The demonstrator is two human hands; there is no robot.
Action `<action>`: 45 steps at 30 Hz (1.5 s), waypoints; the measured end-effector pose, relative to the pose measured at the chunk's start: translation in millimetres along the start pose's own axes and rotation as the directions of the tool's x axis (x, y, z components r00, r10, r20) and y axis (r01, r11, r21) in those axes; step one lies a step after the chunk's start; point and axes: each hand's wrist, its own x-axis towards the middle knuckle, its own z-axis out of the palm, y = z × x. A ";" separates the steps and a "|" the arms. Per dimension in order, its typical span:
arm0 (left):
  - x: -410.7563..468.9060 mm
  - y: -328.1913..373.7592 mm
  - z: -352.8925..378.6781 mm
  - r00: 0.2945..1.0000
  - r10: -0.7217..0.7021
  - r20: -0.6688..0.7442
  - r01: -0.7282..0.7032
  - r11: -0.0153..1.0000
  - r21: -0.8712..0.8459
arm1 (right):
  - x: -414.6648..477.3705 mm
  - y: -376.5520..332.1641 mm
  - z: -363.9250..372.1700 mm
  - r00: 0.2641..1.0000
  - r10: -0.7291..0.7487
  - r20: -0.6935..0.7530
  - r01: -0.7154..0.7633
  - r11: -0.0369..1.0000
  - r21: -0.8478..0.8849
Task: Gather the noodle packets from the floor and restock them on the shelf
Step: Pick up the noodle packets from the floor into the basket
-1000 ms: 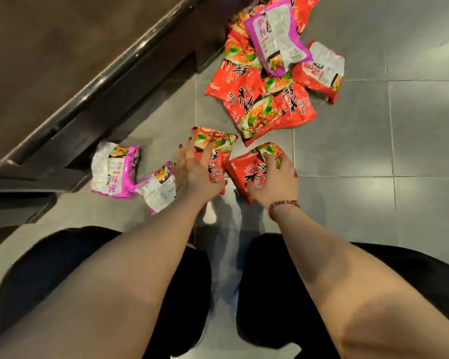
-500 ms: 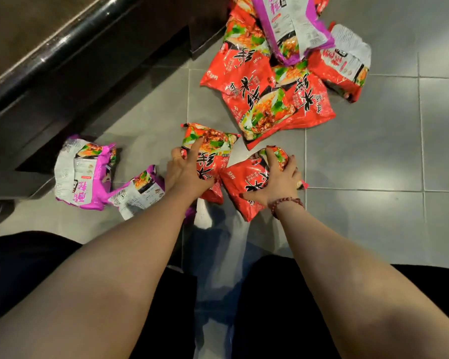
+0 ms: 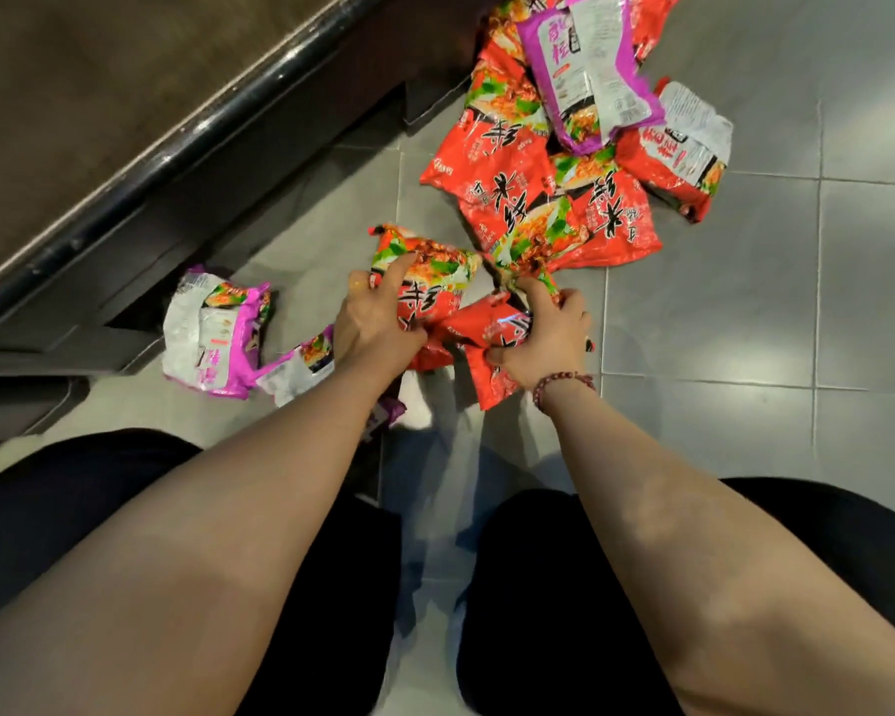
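Head view: the left hand (image 3: 378, 325) grips a red packet (image 3: 427, 281). The right hand (image 3: 543, 341) grips a second red packet (image 3: 489, 335), and the two packets touch. The remaining pile (image 3: 549, 198) lies ahead on the floor, nearer the right hand. The purple packets (image 3: 213, 333) lie nearer the left hand, below the shelf (image 3: 125, 121).

You wear black trousers (image 3: 564, 586) that cover both thighs, and your forearms (image 3: 228, 534) are bare right to the bottom edge of the view. A bracelet (image 3: 561, 380) of round, dark red beads circles the wrist of your right hand (image 3: 549, 343).
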 end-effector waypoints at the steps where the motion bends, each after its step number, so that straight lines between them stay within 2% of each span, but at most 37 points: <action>1: -10.1 2.2 -15.0 1.000 -0.009 0.002 0.009 1.000 0.004 | -9.6 -9.5 -9.2 1.000 -0.006 0.007 0.006 1.000 0.006; 7: -89.4 22.7 -110.0 0.999 -0.028 0.041 0.027 1.000 0.014 | -87.0 -69.1 -89.6 0.997 -0.054 0.055 0.055 0.998 -0.019; 10: -135.5 31.6 -161.1 0.996 -0.073 0.041 0.075 0.996 -0.045 | -127.2 -103.1 -137.3 0.994 -0.073 0.086 0.078 0.995 -0.064; 18: -277.8 43.6 -307.2 0.961 -0.259 -0.103 0.239 0.956 -0.173 | -230.6 -189.0 -257.3 0.969 -0.208 0.137 0.222 0.970 -0.095; 24: -399.0 54.3 -360.6 0.876 -0.426 -0.228 0.335 0.876 -0.348 | -305.3 -226.8 -312.0 0.878 -0.409 0.250 0.436 0.898 -0.064; 28: -492.3 55.4 -369.3 0.768 -0.565 -0.301 0.382 0.782 -0.493 | -356.2 -244.0 -329.3 0.821 -0.498 0.278 0.529 0.847 -0.046; 31: -563.0 50.4 -372.6 0.668 -0.679 -0.304 0.437 0.688 -0.579 | -397.4 -258.6 -327.7 0.758 -0.556 0.342 0.594 0.804 -0.010; 35: -647.7 29.6 -380.5 0.489 -0.797 -0.353 0.462 0.580 -0.670 | -463.4 -285.6 -310.0 0.620 -0.660 0.424 0.718 0.695 0.033; 40: -748.9 -9.5 -380.2 0.229 -0.907 -0.354 0.414 0.420 -0.807 | -563.3 -319.7 -266.9 0.454 -0.741 0.495 0.821 0.564 0.090; 45: -847.9 -62.0 -371.8 0.055 -0.948 -0.315 0.371 0.312 -0.874 | -674.1 -349.3 -216.9 0.235 -0.767 0.597 0.891 0.415 0.182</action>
